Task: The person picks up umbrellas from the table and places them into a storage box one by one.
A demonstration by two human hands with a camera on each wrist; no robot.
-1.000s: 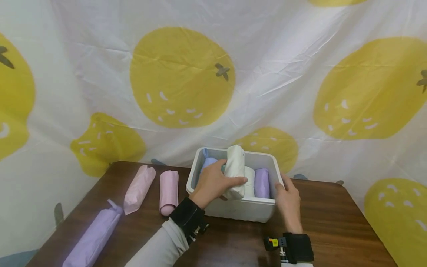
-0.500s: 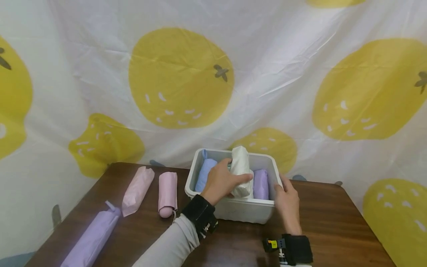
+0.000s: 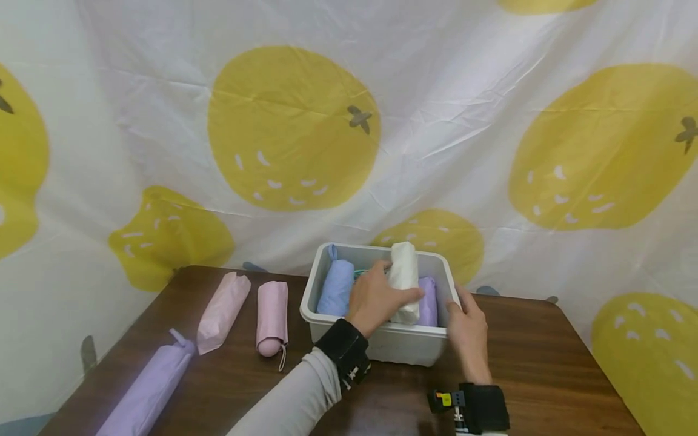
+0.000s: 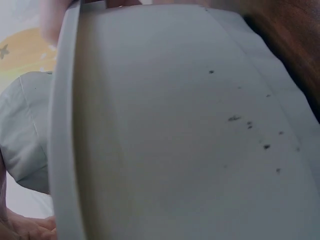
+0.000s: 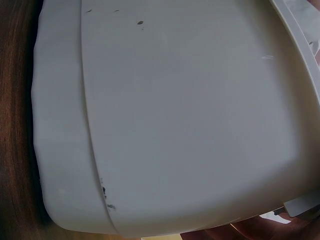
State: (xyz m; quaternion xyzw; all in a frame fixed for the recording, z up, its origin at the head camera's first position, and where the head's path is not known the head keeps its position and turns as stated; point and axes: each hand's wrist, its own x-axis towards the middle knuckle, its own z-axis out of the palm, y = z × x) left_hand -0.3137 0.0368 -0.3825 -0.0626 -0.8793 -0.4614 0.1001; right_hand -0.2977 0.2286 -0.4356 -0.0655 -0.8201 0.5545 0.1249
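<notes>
My left hand [image 3: 376, 300] grips a folded umbrella in a white sleeve [image 3: 404, 281], tilted up over the bin. Its grey-white end [image 4: 25, 130] shows beyond the rim in the left wrist view. My right hand [image 3: 470, 330] holds the right end of the white plastic bin [image 3: 376, 345] at its rim. In the bin, a blue folded umbrella [image 3: 337, 287] lies at the left and a purple folded umbrella [image 3: 428, 303] at the right. Something green [image 3: 360, 274] shows partly behind my left hand. Both wrist views are mostly filled by the bin's front wall [image 5: 190, 110].
Left of the bin on the dark wooden table [image 3: 545, 357] lie a pink umbrella with a round handle [image 3: 272, 312], a pale pink folded umbrella [image 3: 225, 312] and a long lilac one [image 3: 149, 387]. A lemon-print cloth [image 3: 436, 121] hangs behind the table.
My left hand has moved right with the white umbrella, uncovering the blue one. Another white bundle inside the bin is now hidden behind the held umbrella. My right hand stays at the rim.
</notes>
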